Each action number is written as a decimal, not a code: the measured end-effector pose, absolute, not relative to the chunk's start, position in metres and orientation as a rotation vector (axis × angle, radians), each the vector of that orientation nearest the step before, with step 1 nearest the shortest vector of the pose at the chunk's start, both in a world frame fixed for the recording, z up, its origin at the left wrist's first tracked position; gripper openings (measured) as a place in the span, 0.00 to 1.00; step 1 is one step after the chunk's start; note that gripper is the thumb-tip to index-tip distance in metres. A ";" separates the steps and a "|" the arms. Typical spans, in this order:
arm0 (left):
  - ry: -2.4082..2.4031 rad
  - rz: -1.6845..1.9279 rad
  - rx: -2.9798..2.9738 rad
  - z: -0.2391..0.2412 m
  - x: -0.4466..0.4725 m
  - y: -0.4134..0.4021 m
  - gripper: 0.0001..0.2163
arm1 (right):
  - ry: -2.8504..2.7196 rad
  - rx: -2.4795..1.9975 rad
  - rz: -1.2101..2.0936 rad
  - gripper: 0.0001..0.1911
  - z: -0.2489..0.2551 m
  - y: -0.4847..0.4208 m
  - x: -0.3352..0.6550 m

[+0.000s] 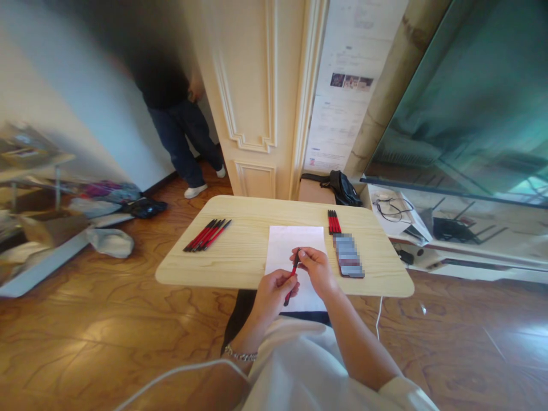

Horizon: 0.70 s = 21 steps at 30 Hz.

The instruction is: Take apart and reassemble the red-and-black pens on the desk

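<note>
Sheet (295,237) was plain white. Pen (293,270) above it was red with black ends. Pen cluster (207,235) left of sheet and pen row (334,223) to its right were red-black. Surface (250,228) beneath showed pale wood grain.

The single view looks from the wearer's head, forward and down past the white top (295,365) close below, across the nearby worktop (248,220) to the cream panelling (250,85) farther off; its wide sweep also takes in the wood floor (445,337) on both sides and, at upper right, a large dark screen (471,114)
</note>
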<state>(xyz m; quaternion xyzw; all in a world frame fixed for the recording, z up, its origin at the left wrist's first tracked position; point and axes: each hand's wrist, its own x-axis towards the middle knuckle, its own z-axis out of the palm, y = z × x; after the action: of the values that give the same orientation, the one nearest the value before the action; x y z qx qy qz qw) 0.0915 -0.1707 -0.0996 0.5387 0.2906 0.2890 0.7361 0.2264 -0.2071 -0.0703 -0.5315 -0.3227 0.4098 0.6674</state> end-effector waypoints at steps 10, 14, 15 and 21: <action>0.686 0.640 1.186 -0.095 0.092 -0.174 0.12 | -0.729 -1.203 0.910 0.16 -0.067 -0.208 0.221; 0.691 0.645 1.208 -0.093 0.092 -0.174 0.11 | -0.719 -1.231 0.904 0.15 -0.066 -0.209 0.222; 0.710 0.666 1.264 -0.092 0.092 -0.174 0.11 | -0.719 -1.248 0.876 0.14 -0.068 -0.209 0.222; 0.905 0.836 1.605 -0.085 0.088 -0.178 0.07 | -0.696 -1.351 0.671 0.13 -0.083 -0.203 0.217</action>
<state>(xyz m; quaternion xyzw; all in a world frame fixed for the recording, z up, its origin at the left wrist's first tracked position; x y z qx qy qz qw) 0.0878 -0.1784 -0.0849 0.6726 0.3790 0.3501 0.5304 0.2165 -0.2028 -0.0829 -0.6004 -0.3095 0.2980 0.6744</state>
